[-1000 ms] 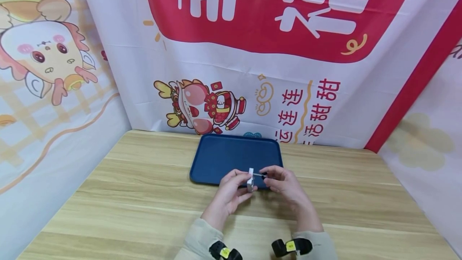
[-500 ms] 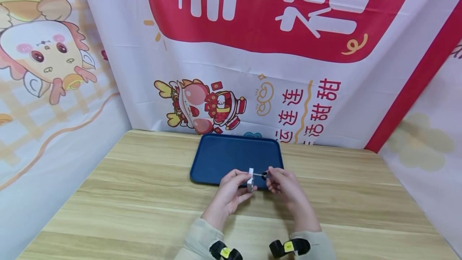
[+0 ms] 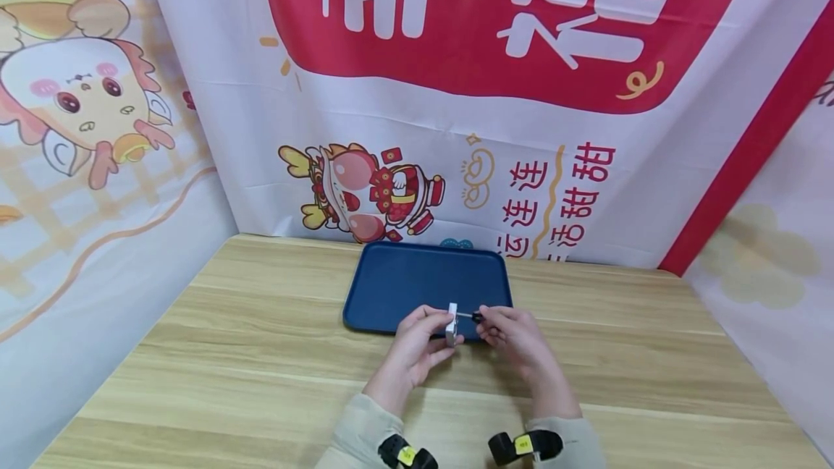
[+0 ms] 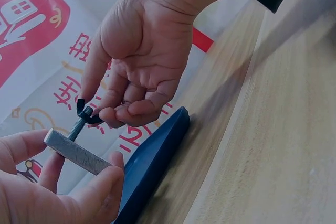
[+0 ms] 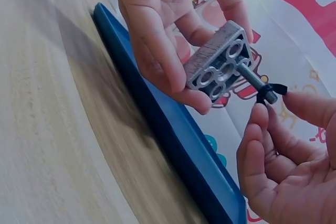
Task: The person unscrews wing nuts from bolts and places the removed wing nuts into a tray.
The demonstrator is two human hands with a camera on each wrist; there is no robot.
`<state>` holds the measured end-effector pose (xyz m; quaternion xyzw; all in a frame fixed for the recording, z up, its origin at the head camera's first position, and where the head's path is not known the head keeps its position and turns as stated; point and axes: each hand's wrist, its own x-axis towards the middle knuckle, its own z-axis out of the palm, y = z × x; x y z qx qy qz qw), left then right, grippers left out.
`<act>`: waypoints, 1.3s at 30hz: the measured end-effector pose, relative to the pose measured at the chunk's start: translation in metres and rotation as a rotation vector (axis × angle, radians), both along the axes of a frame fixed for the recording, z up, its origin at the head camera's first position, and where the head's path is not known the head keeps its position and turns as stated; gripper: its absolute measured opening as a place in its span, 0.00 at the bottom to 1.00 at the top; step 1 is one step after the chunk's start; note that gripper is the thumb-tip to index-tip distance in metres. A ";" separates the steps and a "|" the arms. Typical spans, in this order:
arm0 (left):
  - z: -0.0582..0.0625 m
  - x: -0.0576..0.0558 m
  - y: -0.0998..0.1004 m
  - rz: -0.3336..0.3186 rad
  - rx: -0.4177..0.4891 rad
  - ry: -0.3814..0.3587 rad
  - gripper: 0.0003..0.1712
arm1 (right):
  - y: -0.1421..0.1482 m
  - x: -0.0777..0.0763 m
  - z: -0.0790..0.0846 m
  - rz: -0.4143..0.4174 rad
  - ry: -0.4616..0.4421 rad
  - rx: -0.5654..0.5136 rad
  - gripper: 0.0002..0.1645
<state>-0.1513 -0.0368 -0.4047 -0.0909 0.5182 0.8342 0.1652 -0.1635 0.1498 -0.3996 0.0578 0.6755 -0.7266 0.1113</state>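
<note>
In the head view, my left hand [image 3: 415, 344] holds a small silver metal block [image 5: 212, 53] on edge over the tray's front rim. The right wrist view shows round holes in the block's face and a threaded bolt [image 5: 251, 76] sticking out of it. Near the bolt's free end sits a black wing nut [image 5: 280, 88]. The thumb and curled index finger of my right hand [image 3: 517, 337] are at the wings of that nut. From the left wrist view, the bolt [image 4: 76, 128] stands out from the block [image 4: 79, 152] toward the right palm.
Behind and below the hands, a dark blue tray [image 3: 417, 281] lies on the wood-grain table [image 3: 260, 353]. A printed cloth [image 3: 391, 111] hangs along the table's back edge, with more printed cloth at both sides. Black straps with cameras sit on both wrists.
My right hand has shifted slightly right and its fingers have changed their hold at the wing nut, whose wings now lie at a different angle. The left hand and block stay in place.
</note>
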 end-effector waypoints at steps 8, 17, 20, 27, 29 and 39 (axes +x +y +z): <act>0.000 0.001 0.000 -0.003 -0.010 0.000 0.04 | 0.005 0.002 0.001 0.034 0.008 0.009 0.15; 0.000 0.002 0.002 -0.011 -0.017 0.002 0.04 | 0.009 0.001 -0.001 0.095 0.112 0.115 0.19; 0.000 0.002 0.002 -0.014 -0.017 0.003 0.04 | 0.009 0.001 -0.001 0.094 0.147 0.200 0.19; 0.000 0.002 0.003 -0.016 -0.019 0.002 0.05 | 0.007 0.003 0.004 0.086 0.193 0.275 0.18; 0.000 0.002 0.003 -0.016 -0.019 -0.002 0.05 | 0.007 0.003 0.004 0.090 0.204 0.281 0.18; -0.002 0.002 0.004 -0.021 -0.011 -0.002 0.04 | 0.003 0.002 0.002 0.119 0.252 0.274 0.13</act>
